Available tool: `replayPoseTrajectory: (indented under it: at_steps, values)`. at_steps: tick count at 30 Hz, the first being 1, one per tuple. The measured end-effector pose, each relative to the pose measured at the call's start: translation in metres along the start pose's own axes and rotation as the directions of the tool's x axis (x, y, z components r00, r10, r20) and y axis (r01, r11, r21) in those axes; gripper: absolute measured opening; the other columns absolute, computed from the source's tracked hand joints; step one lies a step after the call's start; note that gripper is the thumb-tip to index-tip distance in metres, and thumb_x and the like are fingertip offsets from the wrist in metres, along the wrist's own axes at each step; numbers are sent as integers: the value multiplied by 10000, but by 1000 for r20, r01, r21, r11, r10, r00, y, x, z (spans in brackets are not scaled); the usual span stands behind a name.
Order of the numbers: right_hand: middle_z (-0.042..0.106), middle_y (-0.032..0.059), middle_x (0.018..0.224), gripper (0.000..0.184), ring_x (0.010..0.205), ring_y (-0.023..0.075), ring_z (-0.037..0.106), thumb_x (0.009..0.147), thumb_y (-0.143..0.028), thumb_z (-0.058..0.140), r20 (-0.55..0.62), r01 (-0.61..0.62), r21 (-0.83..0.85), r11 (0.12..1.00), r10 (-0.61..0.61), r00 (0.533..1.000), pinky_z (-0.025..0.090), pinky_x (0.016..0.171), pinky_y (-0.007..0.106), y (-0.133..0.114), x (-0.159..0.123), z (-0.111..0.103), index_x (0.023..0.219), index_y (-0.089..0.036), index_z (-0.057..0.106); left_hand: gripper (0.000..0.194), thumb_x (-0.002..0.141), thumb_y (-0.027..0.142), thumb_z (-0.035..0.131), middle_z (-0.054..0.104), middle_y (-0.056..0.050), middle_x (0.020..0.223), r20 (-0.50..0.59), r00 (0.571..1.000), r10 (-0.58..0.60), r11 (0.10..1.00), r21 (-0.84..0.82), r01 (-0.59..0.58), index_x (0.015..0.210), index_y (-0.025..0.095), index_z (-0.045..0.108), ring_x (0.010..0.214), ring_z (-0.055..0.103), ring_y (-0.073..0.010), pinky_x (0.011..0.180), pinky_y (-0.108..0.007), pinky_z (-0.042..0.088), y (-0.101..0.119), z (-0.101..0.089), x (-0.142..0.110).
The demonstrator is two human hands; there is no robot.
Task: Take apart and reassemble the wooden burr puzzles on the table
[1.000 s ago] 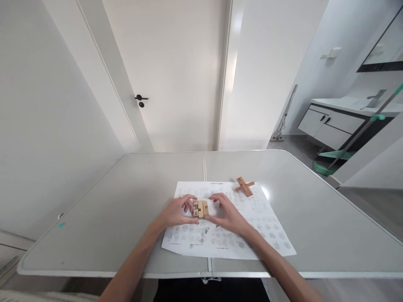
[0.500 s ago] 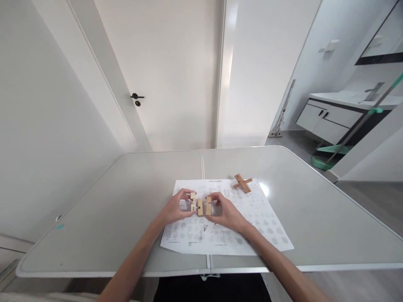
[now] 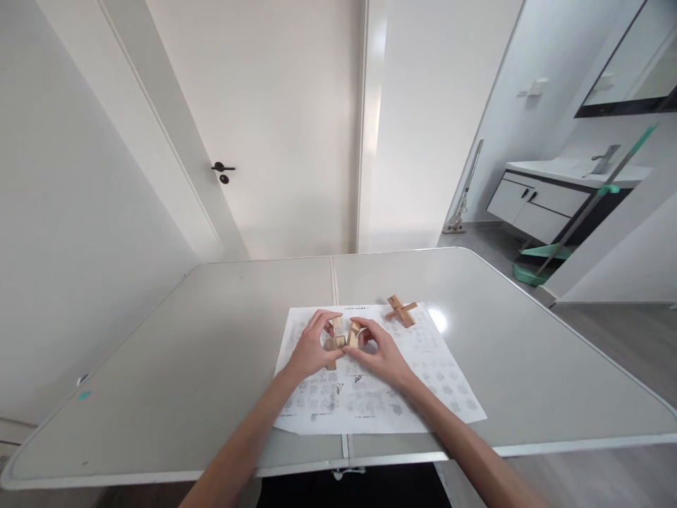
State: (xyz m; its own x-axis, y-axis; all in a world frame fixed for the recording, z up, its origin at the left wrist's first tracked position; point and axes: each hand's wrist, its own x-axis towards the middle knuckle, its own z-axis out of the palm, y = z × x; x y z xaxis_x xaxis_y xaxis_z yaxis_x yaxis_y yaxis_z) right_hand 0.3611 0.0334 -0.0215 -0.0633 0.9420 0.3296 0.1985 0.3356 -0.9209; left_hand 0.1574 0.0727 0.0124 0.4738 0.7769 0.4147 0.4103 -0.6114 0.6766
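1. Wooden blocks (image 3: 340,342) are between your two hands, low in the middle of the view, above or on the printed sheet (image 3: 438,381); you work with twelve o'clock straight ahead.
2. Your left hand (image 3: 313,347) is curved, with a narrow space between thumb and fingertips, and it seems to hold one pale block (image 3: 337,322). A lower block (image 3: 331,365) shows at six o'clock from this one, partly behind your thumb; whether you also grip it, I cannot tell.
3. Your right hand (image 3: 381,354) pinches another block, the right block (image 3: 353,335), just beside those of your left hand.
4. As done, I would count only the wooden cross (image 3: 402,312): its pieces seem to be joined. It lies at two o'clock from your hands, across the far edge of the sheet.
5. As left, I judge the blocks at your hands: they look separate or only loosely together, so this work seems at a middle stage.
6. No container holds the blocks. Farther, at two o'clock, the cabinet (image 3: 529,208) has closed doors, so its contents are hidden. Between two and three o'clock, the green dustpan (image 3: 529,276) is too small for me to see what is inside.
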Motion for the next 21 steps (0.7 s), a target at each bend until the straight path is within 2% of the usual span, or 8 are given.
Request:
replayPoseTrajectory:
  at_steps: [3,5,8,10,12,15,17,21]
  values:
    - [656,36,959,569,853,228,605,788,-415,832,-9,-22,26,999,23,1000,523,827,400,0,-1,0,1286,-256,608,568,795,244,768,601,-63,1217,26,1000,10,1000,-7,-10,1326,285,569,936,634,-215,903,-360,520,-2,7,-4]
    - [665,43,988,563,871,230,611,779,-408,844,0,-14,34,999,14,1000,522,855,407,-2,-2,-1,1270,-255,613,612,776,244,780,635,-54,1169,52,998,-31,1000,6,31,1342,281,552,958,646,-232,906,-368,515,-4,9,-8]
    - [649,74,1186,579,993,244,615,783,-401,852,67,53,41,998,-55,996,511,934,425,-6,-3,-3,1295,-280,611,644,726,217,803,675,-32,1077,47,994,-97,995,24,96,1319,280,558,936,656,-248,867,-377,516,-6,10,-11]
    - [576,94,1356,618,1124,267,596,769,-406,871,134,94,59,994,-101,986,509,969,429,-7,-3,-4,1319,-302,611,637,716,169,786,685,-34,1126,32,997,-66,998,14,66,1305,297,580,973,653,-260,893,-392,513,-3,11,-10]
    - [528,99,1434,647,1205,284,577,751,-409,890,208,99,94,991,-117,971,509,994,433,-7,-4,-3,1328,-312,615,603,729,148,772,677,-48,1193,5,1000,-5,1000,1,5,1288,308,609,1053,640,-281,953,-418,500,0,12,-9]
    - [604,86,1345,650,1163,280,614,752,-405,896,289,56,134,989,-93,953,522,985,434,-5,-5,0,1331,-305,617,560,726,157,790,624,-92,1255,-39,999,36,999,14,-36,1253,293,657,1148,604,-316,1008,-453,489,3,15,-9]
    - [663,73,1242,646,1096,274,642,755,-408,896,300,31,128,991,-69,951,538,946,426,-4,-6,2,1327,-288,620,573,710,149,798,573,-108,1282,-47,999,27,999,29,-26,1253,283,672,1172,588,-319,1020,-452,493,2,16,-10]
    - [693,72,1188,636,1053,274,654,766,-422,882,186,59,42,997,-66,980,538,931,421,-5,-5,3,1325,-269,619,707,725,105,730,541,-94,1297,-2,999,-38,999,-21,38,1388,292,570,1131,599,-262,931,-379,540,-2,15,-12]
